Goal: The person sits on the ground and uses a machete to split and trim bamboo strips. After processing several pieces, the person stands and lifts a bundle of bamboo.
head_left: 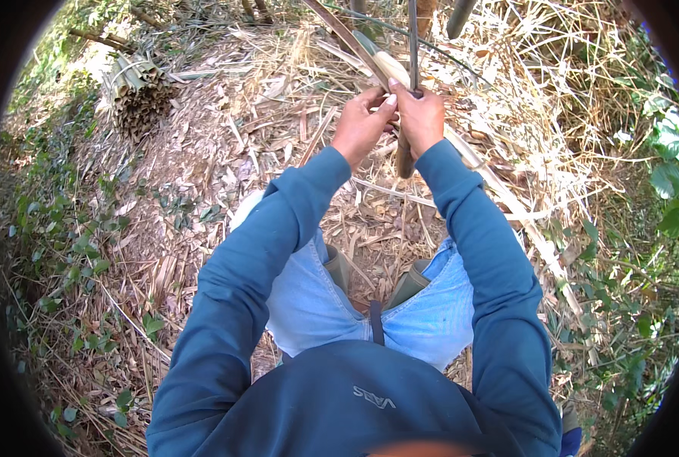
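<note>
My right hand (421, 116) is closed round the wooden handle (405, 161) of a long knife. The knife's narrow dark blade (413, 46) points away from me, seen almost edge-on. Close beside it, my left hand (364, 123) pinches a long brown bamboo strip (351, 39), which runs off to the far left past the upper edge. The fingertips of both hands meet near the strip's near end, and my right thumb lies along it. Just beyond the hands is a pale, green-tipped length of bamboo (389, 67); whether it touches them I cannot tell.
A tied bundle of cut bamboo pieces (138, 95) stands at the far left. Dry leaves and shavings (195, 167) cover the ground. A long pale bamboo piece (522, 209) lies on the right, by my right forearm. Dry stalks and green leaves (668, 145) crowd the right side.
</note>
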Demonstrator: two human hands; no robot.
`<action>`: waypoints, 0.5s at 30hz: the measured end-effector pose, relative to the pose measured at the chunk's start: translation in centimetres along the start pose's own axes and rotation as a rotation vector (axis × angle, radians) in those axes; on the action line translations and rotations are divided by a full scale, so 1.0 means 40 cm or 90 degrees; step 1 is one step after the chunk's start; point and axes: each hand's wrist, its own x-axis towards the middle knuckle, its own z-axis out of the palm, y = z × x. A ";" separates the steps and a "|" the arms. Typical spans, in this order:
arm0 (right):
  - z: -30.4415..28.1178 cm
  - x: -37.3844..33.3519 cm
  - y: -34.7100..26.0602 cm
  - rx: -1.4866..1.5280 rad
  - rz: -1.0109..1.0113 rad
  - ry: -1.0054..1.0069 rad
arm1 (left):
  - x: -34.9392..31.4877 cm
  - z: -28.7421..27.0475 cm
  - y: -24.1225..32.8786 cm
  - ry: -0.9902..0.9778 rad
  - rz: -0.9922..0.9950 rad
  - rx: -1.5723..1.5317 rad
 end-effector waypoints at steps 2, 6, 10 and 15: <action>0.016 -0.026 -0.015 0.062 0.038 -0.026 | -0.011 -0.005 0.014 0.055 -0.002 0.000; 0.019 -0.050 0.001 0.230 0.031 -0.074 | 0.006 -0.057 0.008 0.075 0.006 0.082; -0.013 -0.062 0.006 0.207 -0.013 -0.132 | 0.022 -0.100 0.009 0.128 0.024 0.036; -0.097 -0.047 -0.007 -0.043 -0.082 -0.135 | 0.010 -0.106 0.079 0.162 -0.083 -0.053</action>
